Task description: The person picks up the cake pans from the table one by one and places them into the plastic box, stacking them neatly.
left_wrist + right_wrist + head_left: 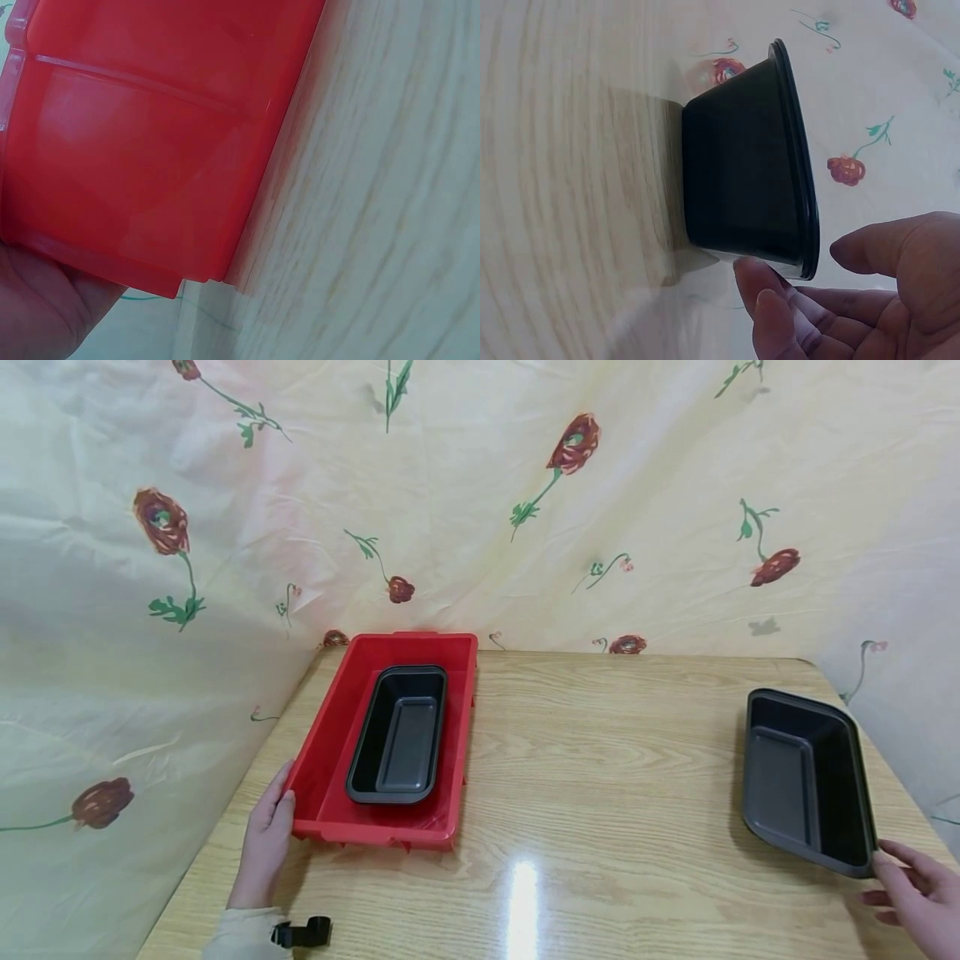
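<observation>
My left hand (268, 827) grips the near left corner of a red plastic tray (318, 793), thumb at the rim; in the left wrist view the fingers are mostly hidden behind its wall. Inside the tray lies a dark loaf pan (408, 743), lengthwise. At the table's right side is a second dark loaf pan (780, 777), set slightly askew. Beside its near right corner is my right hand (918, 889). The right wrist view shows the fingers (772, 322) at the outer wall of this pan (742, 165), with a gap between thumb and rim.
A wood-grain table (600, 760) spans the space between tray and right pan. Floral cloth (465, 510) hangs behind the table and along its sides. A black strap (303, 932) sticks out from the left sleeve (247, 935). Light glares off the tabletop near the front.
</observation>
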Available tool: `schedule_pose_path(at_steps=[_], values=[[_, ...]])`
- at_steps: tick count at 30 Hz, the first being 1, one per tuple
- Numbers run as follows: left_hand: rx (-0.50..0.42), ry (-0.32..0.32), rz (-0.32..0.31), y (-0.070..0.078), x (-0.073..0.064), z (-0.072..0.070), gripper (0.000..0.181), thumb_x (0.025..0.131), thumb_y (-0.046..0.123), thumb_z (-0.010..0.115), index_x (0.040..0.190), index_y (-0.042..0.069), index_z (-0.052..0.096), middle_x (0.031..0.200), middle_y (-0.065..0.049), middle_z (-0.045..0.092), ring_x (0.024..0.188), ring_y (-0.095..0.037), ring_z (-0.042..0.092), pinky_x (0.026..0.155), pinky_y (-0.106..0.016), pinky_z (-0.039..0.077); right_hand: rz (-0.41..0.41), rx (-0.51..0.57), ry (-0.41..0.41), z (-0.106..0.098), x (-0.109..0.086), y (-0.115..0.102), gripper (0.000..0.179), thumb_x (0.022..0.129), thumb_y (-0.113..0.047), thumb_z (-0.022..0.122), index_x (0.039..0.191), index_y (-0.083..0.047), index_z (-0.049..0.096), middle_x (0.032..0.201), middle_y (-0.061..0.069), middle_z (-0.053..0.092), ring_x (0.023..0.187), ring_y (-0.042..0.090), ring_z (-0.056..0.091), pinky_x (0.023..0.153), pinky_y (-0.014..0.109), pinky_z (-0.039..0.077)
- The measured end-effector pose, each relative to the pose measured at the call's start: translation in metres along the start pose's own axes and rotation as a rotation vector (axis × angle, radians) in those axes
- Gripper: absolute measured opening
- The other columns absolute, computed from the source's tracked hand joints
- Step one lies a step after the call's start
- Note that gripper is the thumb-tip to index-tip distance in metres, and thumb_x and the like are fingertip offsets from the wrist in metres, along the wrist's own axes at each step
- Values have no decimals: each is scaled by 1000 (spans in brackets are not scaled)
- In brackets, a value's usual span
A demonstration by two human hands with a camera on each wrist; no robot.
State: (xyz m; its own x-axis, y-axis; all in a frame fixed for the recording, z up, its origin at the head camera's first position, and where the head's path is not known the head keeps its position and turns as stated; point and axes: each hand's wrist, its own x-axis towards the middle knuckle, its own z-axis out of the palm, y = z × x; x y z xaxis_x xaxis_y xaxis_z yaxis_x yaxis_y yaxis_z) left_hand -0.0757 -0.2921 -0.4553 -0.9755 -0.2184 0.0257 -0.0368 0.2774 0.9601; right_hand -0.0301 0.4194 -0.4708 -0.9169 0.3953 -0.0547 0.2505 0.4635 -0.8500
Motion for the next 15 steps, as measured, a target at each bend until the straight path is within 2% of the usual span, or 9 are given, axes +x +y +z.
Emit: schedule_pose_path(at_steps=[2,4,6,8,10,12,13,15], values=[[2,0,-1,0,0,0,50,107,20,33,156,20,24,156,-13,28,129,-22,35,87,-10,44,34,-91,0,2,2,-3,46,103,-15,36,146,-1,38,67,9,65,47,-2,56,43,25,50],[8,1,-1,0,0,0,50,107,20,33,156,20,24,156,-13,28,128,-22,35,87,-10,44,66,-170,-2,4,3,-6,55,103,-16,34,139,25,22,75,36,60,47,0,56,44,28,51],[16,3,-3,0,0,0,50,107,20,33,156,20,24,156,-13,28,128,-22,35,87,-10,44,76,-185,-11,5,3,-6,55,103,-16,34,137,26,22,82,42,59,48,2,56,45,28,51],[21,3,-2,0,0,0,50,107,21,33,156,20,24,156,-13,29,128,-22,35,87,-10,44,68,-164,-20,5,3,-4,57,103,-16,36,138,26,21,72,28,64,49,1,57,45,27,51],[20,2,-2,1,0,0,50,107,21,33,156,20,24,155,-13,29,128,-22,36,87,-10,44,48,-130,-34,5,3,-1,59,103,-17,37,140,24,18,64,3,65,49,-2,57,45,26,51],[20,4,-1,0,0,0,50,107,22,33,156,20,25,155,-13,29,127,-20,36,88,-10,43,26,-71,-51,4,3,3,52,103,-17,39,151,2,28,62,-17,61,50,-3,58,45,25,50],[20,6,-1,0,0,0,50,107,21,33,156,19,25,155,-13,29,127,-19,37,88,-10,43,27,-65,-58,4,4,3,52,103,-18,39,150,1,28,62,-20,60,50,-2,58,45,25,50],[21,8,-2,0,0,0,49,107,21,32,156,19,25,155,-13,29,126,-18,37,88,-10,43,45,-78,-70,5,6,3,50,104,-18,37,149,1,29,62,-13,64,51,1,60,46,26,51]])
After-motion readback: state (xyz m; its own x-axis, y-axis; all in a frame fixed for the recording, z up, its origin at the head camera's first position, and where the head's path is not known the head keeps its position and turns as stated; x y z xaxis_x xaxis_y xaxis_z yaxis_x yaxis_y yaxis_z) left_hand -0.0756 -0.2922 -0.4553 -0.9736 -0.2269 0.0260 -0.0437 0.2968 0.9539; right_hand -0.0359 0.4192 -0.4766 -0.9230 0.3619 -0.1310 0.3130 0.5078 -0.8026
